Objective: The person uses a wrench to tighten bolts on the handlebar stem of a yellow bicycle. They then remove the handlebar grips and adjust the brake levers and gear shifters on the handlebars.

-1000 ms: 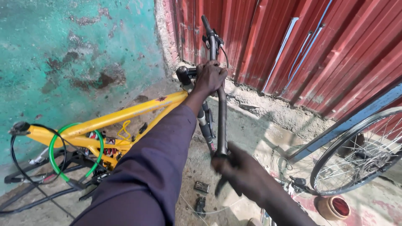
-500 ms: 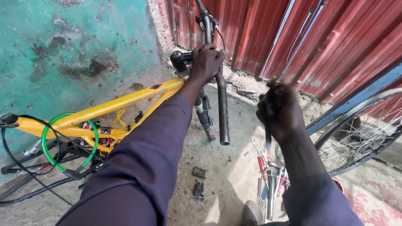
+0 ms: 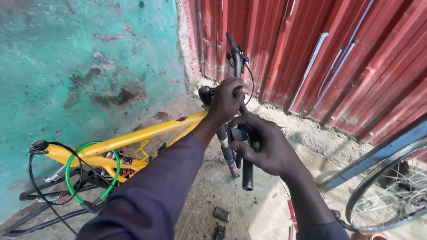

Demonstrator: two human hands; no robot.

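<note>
Handlebar, a black straight metal bar with rubber grips (image 3: 238, 120), is standing nearly upright in the middle of the view: its long axis is running from a top grip end near the red wall down to a bottom grip end hanging above the concrete floor (image 3: 213, 186). The top end is leaning slightly away from the camera, toward the red corrugated metal wall (image 3: 338, 58).

Left hand (image 3: 227, 101) is clenching around the bar's middle, at the stem, fingers wrapped over it. Right hand (image 3: 267, 144) is closing on the lower part of the bar, just above the bottom grip, fingers curled round a small black fitting there; what exactly that fitting is, cannot tell. The two hands are sitting just beside each other, almost touching.

Yellow tubular bicycle frame (image 3: 133, 138) is lying on its side to the left, its long tube pointing up-right to the stem. A green cable loop (image 3: 91, 171) and black cables are sitting at its far end, near the turquoise plaster wall (image 3: 80, 66).

Open room: bare floor is showing below the bottom grip. A small dark metal block (image 3: 221, 214) is lying on the floor under it. A spoked bicycle wheel with a black tyre (image 3: 391, 191) is leaning at the right edge, well apart from the bar.
</note>
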